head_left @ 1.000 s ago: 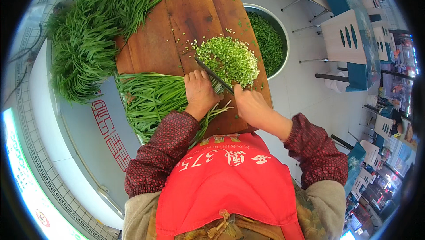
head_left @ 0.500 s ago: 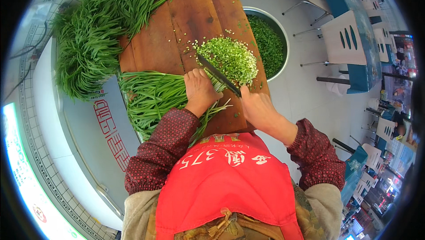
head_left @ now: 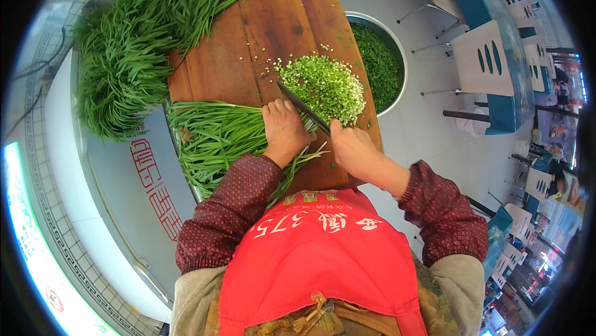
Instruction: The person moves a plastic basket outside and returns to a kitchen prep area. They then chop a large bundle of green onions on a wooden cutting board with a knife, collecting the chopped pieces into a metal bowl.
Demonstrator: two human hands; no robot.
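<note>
My right hand (head_left: 359, 150) is closed round the handle of a knife (head_left: 303, 107), whose dark blade slants up and left across the wooden board (head_left: 273, 29). Close to the blade, my left hand (head_left: 285, 126) is closed over a bunch of garlic chives (head_left: 217, 137) and presses it on the board. The long green leaves stretch off to the left, and some pale stem ends stick out below my left hand. On the blade's far side lies a heap of finely chopped chives (head_left: 326, 86). My grip hides the knife's handle.
A large pile of uncut chives (head_left: 127, 63) covers the far left and overlaps the board. Right of the board stands a round metal basin (head_left: 404, 66) holding chopped green pieces. Chairs (head_left: 481, 57) and blue-covered tables are farther right. A grey cabinet (head_left: 124, 193) stands at left.
The knife and my right hand have shifted slightly left, and the blade lies nearer my left hand. The left hand still holds the bunch.
</note>
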